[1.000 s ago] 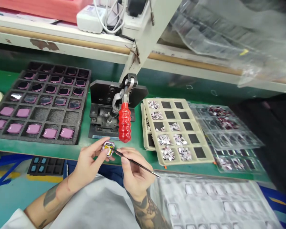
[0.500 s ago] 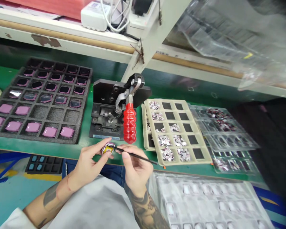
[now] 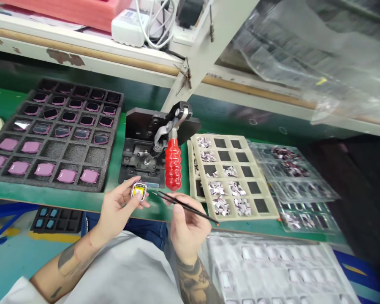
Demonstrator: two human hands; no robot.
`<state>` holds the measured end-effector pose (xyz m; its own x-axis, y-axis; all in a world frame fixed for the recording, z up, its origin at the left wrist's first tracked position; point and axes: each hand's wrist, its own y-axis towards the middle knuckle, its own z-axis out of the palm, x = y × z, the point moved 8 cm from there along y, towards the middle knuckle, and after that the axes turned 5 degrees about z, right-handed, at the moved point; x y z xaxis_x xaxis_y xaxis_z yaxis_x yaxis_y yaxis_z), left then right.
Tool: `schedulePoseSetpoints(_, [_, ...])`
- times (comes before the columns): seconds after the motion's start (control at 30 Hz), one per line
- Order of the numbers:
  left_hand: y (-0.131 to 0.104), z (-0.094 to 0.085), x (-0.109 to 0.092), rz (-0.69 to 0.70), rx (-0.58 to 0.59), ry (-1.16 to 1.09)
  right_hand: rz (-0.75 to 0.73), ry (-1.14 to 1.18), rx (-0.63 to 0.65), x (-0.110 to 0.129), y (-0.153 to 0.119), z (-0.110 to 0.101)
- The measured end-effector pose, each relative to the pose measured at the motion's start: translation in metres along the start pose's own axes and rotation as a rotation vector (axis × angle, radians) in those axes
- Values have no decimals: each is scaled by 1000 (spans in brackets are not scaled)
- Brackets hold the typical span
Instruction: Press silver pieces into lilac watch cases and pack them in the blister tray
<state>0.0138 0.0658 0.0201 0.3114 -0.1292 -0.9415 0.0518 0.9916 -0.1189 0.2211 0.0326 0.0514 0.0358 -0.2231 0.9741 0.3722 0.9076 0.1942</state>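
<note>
A small watch case [image 3: 138, 191], its inside showing yellow and white, is held by my left hand [image 3: 118, 209] near the bench's front edge, with the thumb on its lower side. My right hand [image 3: 188, 223] is closed around black tweezers [image 3: 190, 207]. Their tips point left and stand apart from the case. Just behind the hands is a black clamp fixture [image 3: 142, 158] with a red ribbed handle [image 3: 173, 164].
A grey foam tray [image 3: 109, 169] of pink-framed watch parts lies on the left. On the right are a cream tray [image 3: 269, 213] of small parts and clear plastic trays [image 3: 294, 190]. A wrapped tray [image 3: 266, 274] sits at lower right. A shelf [image 3: 114, 63] spans the back.
The tweezers have drawn back to the right, away from the watch case, with my right hand. My left hand has tilted the case, so more of its yellow inside shows.
</note>
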Motion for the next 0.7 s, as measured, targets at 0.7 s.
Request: schedulePoseSetpoints(0.7, [12,-19,28,47,3,133,-432,-625,-380,75,61,-87])
